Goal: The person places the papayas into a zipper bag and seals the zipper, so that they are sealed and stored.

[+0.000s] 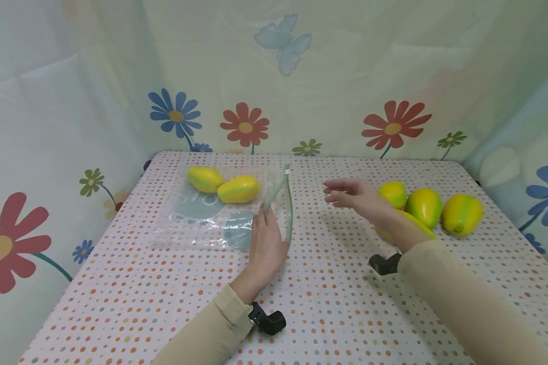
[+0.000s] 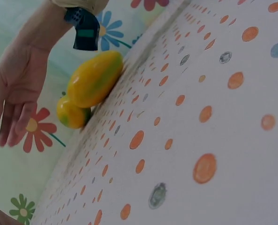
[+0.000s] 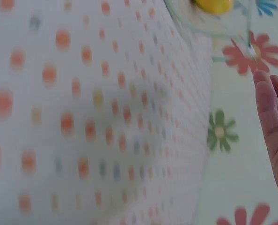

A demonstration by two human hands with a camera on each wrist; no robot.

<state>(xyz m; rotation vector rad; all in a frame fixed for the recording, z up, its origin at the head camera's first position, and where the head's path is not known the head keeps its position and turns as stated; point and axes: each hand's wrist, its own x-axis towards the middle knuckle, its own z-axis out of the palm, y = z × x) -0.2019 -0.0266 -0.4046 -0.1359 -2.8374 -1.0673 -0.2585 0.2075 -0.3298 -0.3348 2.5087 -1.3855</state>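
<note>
1. In the head view, we are seeing the left hand (image 1: 269, 241) extending forward with its back facing up, its fingertips gripping the raised green-edged lip (image 1: 275, 192) of a clear plastic bag (image 1: 230, 223). The thumb is lying on the right side of the hand, close to the bag's lower edge.

2. The bag is lying on the left half of the dotted tabletop (image 1: 164, 309), and two yellow-green fruits (image 1: 239, 189) are resting inside it, side by side.

3. In the same view, the right hand (image 1: 358, 197) is hovering between the bag and four loose fruits (image 1: 423, 208). Its fingers are pointing left, nearly straight, parted from the thumb and holding nothing. Its forearm is partly hiding one loose fruit.

4. In the left wrist view, we are facing the right hand's palm side, its fingers hanging relaxed and bare, with two loose fruits showing beside it. Only a sliver of the left hand is showing at the lower-left corner, so we cannot tell its grip from here.

5. In the right wrist view, the right hand is showing at the right edge, fingers extended and empty, while the bag's lip is curving across the top, near part of a yellow fruit.
</note>
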